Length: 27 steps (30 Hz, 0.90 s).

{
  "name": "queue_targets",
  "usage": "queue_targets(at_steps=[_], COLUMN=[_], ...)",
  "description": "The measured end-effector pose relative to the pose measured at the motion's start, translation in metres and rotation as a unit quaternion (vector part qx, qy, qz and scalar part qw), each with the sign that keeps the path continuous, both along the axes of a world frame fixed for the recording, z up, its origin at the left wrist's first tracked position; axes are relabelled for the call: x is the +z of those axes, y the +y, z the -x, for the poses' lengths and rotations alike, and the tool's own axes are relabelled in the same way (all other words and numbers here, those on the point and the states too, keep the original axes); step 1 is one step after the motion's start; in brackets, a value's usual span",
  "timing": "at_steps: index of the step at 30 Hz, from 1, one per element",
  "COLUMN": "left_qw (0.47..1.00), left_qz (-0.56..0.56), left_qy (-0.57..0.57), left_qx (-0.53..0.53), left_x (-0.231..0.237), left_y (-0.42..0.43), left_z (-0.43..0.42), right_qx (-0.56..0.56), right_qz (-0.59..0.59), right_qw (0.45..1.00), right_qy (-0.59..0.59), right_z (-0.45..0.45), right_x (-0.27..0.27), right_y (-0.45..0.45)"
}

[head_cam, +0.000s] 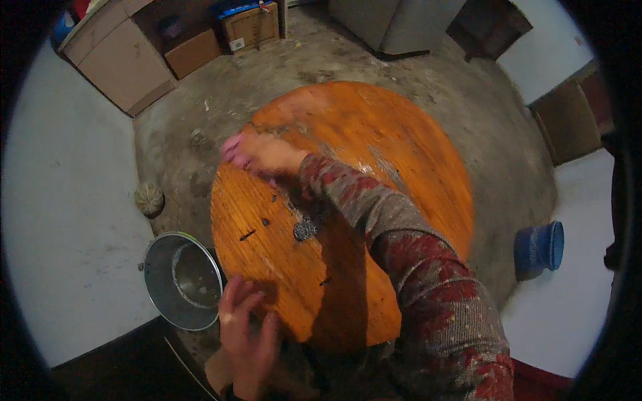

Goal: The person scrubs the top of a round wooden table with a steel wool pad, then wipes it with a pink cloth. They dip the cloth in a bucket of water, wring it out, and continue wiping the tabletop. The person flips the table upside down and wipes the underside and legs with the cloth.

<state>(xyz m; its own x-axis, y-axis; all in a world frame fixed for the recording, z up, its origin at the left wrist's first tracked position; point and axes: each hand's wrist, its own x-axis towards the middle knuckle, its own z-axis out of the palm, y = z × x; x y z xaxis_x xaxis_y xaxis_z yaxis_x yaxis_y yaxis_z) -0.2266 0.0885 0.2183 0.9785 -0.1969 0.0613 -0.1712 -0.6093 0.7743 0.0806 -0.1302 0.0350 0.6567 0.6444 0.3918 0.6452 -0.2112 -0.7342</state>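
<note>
A round table with a worn orange-brown wooden top (426, 150) stands before me. My right hand (278, 153), blurred, presses a pink cloth (232, 146) onto the tabletop by its far left edge. The forearm, in a grey sleeve with red patterning, reaches across the top and throws a shadow on it. My left hand (246, 321) is at the near left edge, empty with its fingers apart. Between the hands lie a few small dark scraps (247, 235). A shiny grey patch (305, 229) shows near the middle.
A metal bucket (154, 285) holding water stands close by the table's left side. A pumpkin (150, 199) rests against the left wall. At right is a blue bucket (534, 248). A cabinet (120, 65), a cardboard box (193, 52) and a large grey appliance (361, 20) line the back.
</note>
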Motion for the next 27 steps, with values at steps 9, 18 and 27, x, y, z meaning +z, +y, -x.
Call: queue_targets(at_steps=[9,18,27], left_qw=[0.998,0.973,0.931], left_qz=[0.059,-0.153,-0.276], left_qy=[-0.010,0.027,0.157], left_qx=[0.000,-0.171,-0.178], left_x=[-0.015,-0.051,-0.141], left_y=[0.001,-0.057,-0.124], left_z=[0.002,-0.036,-0.104], right_qx=[-0.689,-0.505,-0.801], right_qz=[0.212,0.126,0.273], right_qw=[0.692,0.848,0.525], right_qy=[-0.028,-0.100,0.090], right_z=[0.134,0.279,0.344], right_x=[-0.048,-0.021,-0.042], right_y=[-0.339,-0.224,-0.295])
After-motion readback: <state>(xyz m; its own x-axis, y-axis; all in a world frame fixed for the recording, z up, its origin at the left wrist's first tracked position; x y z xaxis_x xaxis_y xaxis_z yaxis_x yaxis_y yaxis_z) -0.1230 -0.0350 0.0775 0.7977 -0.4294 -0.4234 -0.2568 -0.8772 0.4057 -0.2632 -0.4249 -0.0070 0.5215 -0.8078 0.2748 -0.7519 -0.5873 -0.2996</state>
